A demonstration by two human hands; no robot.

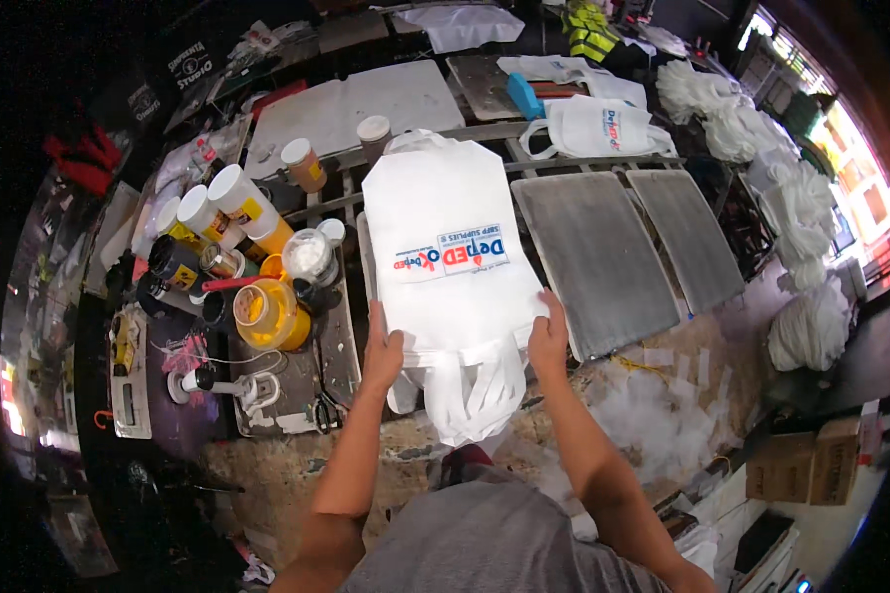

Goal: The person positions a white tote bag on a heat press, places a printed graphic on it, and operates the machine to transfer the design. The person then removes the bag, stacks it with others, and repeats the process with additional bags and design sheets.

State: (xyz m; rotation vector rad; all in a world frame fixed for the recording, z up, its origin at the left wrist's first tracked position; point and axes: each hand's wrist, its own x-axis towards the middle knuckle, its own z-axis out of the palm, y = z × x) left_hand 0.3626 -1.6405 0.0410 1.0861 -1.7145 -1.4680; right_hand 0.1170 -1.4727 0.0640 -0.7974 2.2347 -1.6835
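White, soft, light fabric bag (452, 259), laid flat on a platen beside ink jars (242, 257), is pinched at its near corners by left hand (383, 351) and right hand (548, 336), likely best gripped there.

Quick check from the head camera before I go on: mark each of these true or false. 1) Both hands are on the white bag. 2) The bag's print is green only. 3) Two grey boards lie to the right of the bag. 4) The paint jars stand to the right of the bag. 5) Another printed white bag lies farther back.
1) True: the left hand and right hand grip the near edge of the white bag.
2) False: its print is red and blue.
3) True: two grey boards lie there side by side.
4) False: the paint jars stand to its left.
5) True: another printed white bag lies behind.
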